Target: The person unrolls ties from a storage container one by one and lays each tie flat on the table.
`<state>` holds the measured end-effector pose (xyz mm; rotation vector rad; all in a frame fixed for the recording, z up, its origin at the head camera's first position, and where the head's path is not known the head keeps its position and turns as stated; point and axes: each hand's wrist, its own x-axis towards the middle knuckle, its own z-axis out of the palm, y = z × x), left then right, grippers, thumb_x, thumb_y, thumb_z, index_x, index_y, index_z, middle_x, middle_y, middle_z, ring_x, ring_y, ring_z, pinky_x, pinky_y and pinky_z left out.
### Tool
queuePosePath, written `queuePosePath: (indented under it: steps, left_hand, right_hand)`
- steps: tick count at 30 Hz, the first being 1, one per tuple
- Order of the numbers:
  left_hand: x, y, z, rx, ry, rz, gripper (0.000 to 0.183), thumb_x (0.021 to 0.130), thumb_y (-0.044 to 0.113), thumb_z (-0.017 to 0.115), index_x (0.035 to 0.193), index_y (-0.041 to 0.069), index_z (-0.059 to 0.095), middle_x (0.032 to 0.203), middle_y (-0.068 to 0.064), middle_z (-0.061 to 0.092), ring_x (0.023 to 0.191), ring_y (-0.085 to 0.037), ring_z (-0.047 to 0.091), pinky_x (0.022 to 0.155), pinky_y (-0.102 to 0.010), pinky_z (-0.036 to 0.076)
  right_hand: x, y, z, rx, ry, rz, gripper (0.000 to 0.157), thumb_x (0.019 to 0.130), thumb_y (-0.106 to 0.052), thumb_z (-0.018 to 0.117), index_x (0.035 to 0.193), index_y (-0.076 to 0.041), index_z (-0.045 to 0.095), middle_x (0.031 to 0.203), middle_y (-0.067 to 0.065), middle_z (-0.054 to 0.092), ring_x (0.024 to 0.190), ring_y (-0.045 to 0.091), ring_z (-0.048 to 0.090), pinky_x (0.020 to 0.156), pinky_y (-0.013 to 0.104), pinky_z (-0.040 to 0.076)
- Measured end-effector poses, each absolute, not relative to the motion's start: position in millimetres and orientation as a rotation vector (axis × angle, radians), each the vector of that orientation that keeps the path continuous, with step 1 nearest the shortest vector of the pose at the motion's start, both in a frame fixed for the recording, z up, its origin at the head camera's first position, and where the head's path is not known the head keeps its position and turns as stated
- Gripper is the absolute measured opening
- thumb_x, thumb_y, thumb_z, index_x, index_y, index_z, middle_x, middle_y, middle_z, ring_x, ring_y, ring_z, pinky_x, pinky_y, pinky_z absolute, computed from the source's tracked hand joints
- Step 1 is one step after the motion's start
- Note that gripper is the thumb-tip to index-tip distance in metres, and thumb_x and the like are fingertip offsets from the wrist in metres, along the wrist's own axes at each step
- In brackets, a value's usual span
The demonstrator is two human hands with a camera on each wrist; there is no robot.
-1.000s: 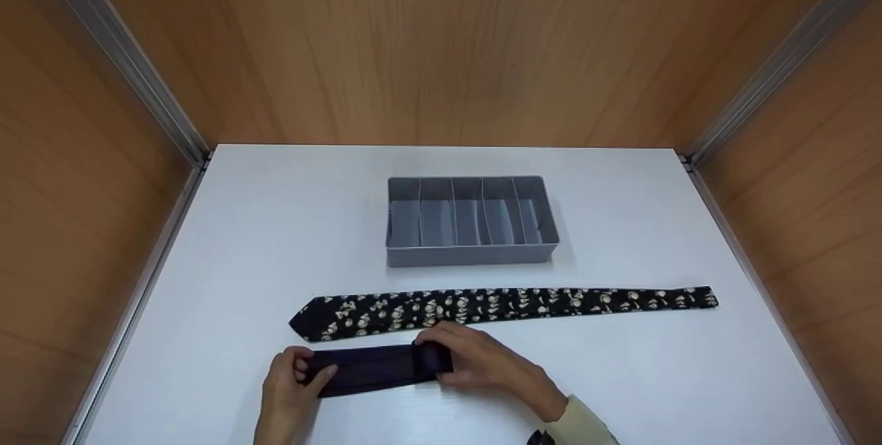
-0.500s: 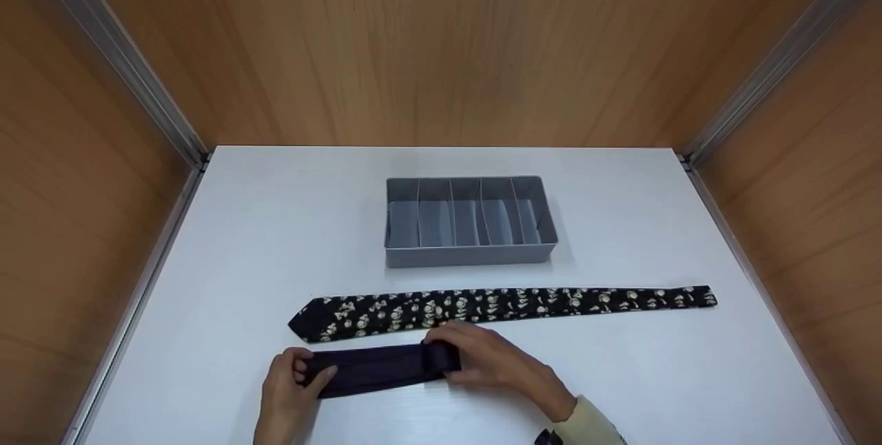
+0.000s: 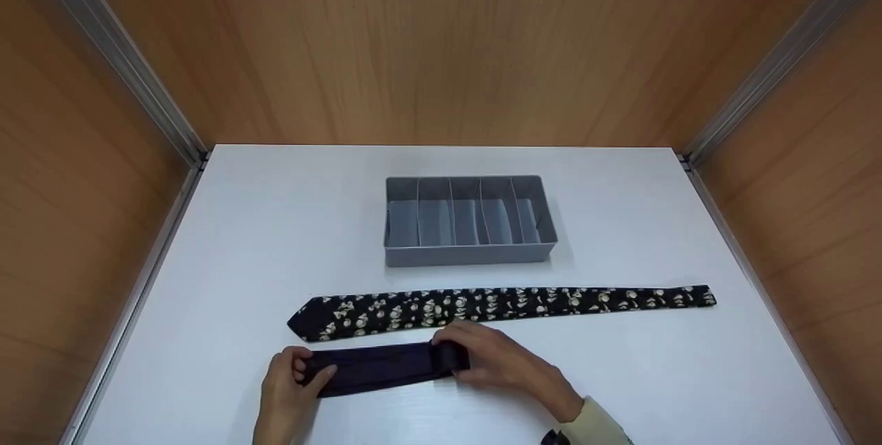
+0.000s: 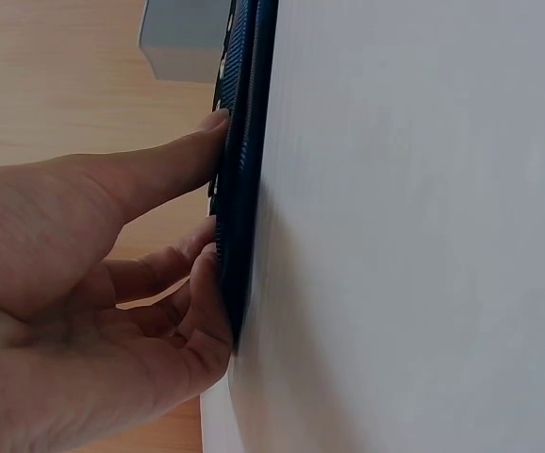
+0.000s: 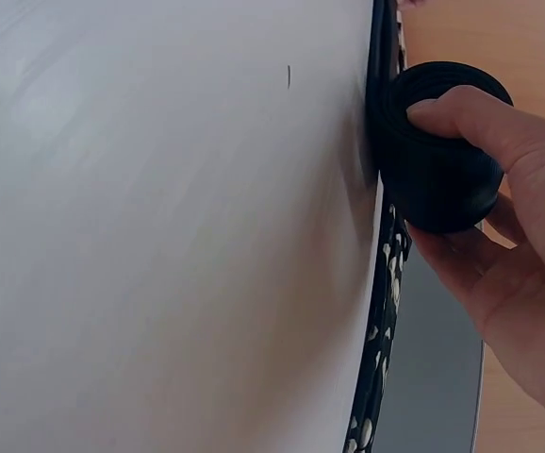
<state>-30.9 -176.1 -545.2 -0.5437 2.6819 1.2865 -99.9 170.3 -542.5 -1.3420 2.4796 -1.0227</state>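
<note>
A dark navy necktie (image 3: 379, 367) lies near the front of the table, flat at its left part and rolled into a coil (image 5: 442, 184) at its right end. My left hand (image 3: 289, 383) holds the flat left end, thumb on the near side and fingers curled at the far corner. In the left wrist view that thumb and the fingertips touch the dark cloth (image 4: 244, 179). My right hand (image 3: 493, 359) grips the coil, with the thumb over its open side in the right wrist view. Just behind lies a black necktie with a pale floral-looking pattern (image 3: 493, 304), stretched out flat.
A grey box (image 3: 468, 255) with several narrow compartments stands farther back on the white table (image 3: 296, 218). Wooden panels (image 3: 441, 45) with metal corner rails (image 3: 131, 45) enclose the back and both sides.
My right hand has moved a little to the right with the coil. The flat stretch of the navy necktie has become longer. My left hand has stayed in place.
</note>
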Motion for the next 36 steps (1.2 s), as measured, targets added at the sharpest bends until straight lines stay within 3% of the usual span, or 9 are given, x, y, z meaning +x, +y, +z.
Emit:
queuePosePath:
  steps: [36]
  left_hand:
    - [-32, -175, -544, -0.583, 2.644, 1.297, 0.042, 0.090, 0.016, 0.080, 0.116, -0.003, 0.053, 0.097, -0.011, 0.046, 0.089, -0.025, 0.045, 0.075, -0.035, 0.041]
  right_hand:
    - [-100, 190, -541, -1.300, 2.517, -1.001, 0.060, 0.079, -0.006, 0.087, 0.132, -0.017, 0.061, 0.126, -0.003, 0.062, 0.115, 0.012, 0.060, 0.096, 0.034, 0.052]
